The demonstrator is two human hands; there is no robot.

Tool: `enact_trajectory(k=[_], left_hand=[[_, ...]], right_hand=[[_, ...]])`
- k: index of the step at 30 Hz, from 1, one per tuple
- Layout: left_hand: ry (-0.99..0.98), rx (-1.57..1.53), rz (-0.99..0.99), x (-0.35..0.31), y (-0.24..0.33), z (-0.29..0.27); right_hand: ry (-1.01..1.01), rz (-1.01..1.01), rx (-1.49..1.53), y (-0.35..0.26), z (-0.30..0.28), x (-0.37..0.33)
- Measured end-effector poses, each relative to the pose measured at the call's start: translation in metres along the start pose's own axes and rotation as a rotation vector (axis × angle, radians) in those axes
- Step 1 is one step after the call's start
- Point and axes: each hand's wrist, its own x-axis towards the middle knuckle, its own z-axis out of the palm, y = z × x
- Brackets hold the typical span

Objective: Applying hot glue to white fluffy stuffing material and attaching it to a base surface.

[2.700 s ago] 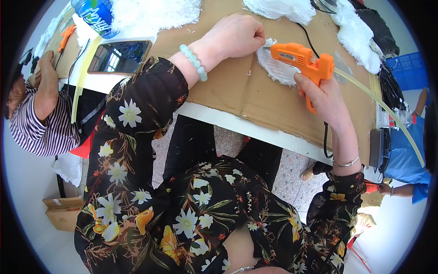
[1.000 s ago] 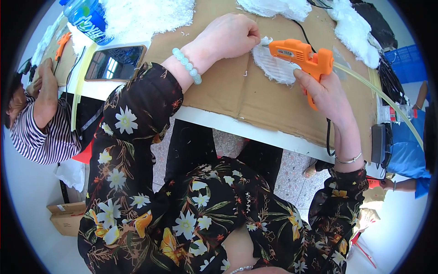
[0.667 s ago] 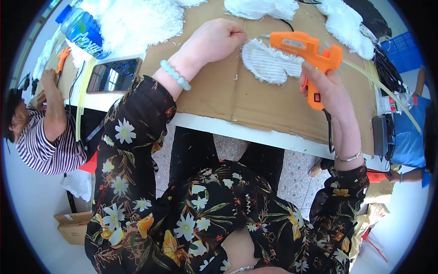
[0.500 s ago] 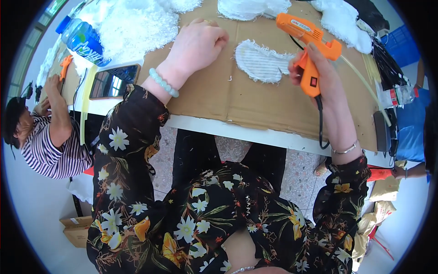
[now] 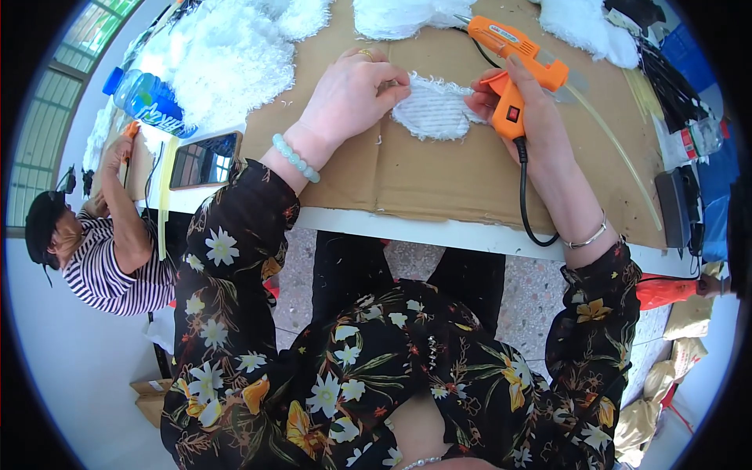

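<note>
My right hand (image 5: 536, 117) is wrapped round the handle of an orange hot glue gun (image 5: 521, 51), its nozzle pointing to the far left and its black cord hanging from the grip. A clear glue stick (image 5: 615, 141) trails from its back. On the cardboard lies a small curved white fabric piece (image 5: 437, 111) with ribbed lines and frayed, fluffy edges. Thumb and forefinger of my left hand (image 5: 348, 98) pinch its left end. Fingertips of my right hand are at its right end; whether they grip it I cannot tell.
Brown cardboard (image 5: 337, 188) covers the white table. Fluffy white material (image 5: 227, 63) lies at the left, beside a blue-labelled bottle (image 5: 150, 102) and a phone (image 5: 205, 160). More white pieces (image 5: 403, 16) lie at the back. Another person (image 5: 117, 258) works at the left with an orange tool.
My left hand has come right and down to the white fabric piece and taken its left end. The glue gun has shifted slightly left. The view has turned a little.
</note>
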Motion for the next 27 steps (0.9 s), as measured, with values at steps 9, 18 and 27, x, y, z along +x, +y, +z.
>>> enact_trajectory(k=[9,18,27], left_hand=[[0.043,-0.358,-0.318,0.007,-0.006,-0.016],[0.001,0.026,0.130,-0.006,-0.012,0.005],[-0.022,0.289,0.324,-0.007,0.003,-0.004]], right_hand=[[0.026,0.014,-0.005,0.000,0.003,0.001],[-0.017,0.018,-0.028,-0.002,-0.001,0.001],[-0.001,0.030,-0.046,0.001,-0.005,0.002]])
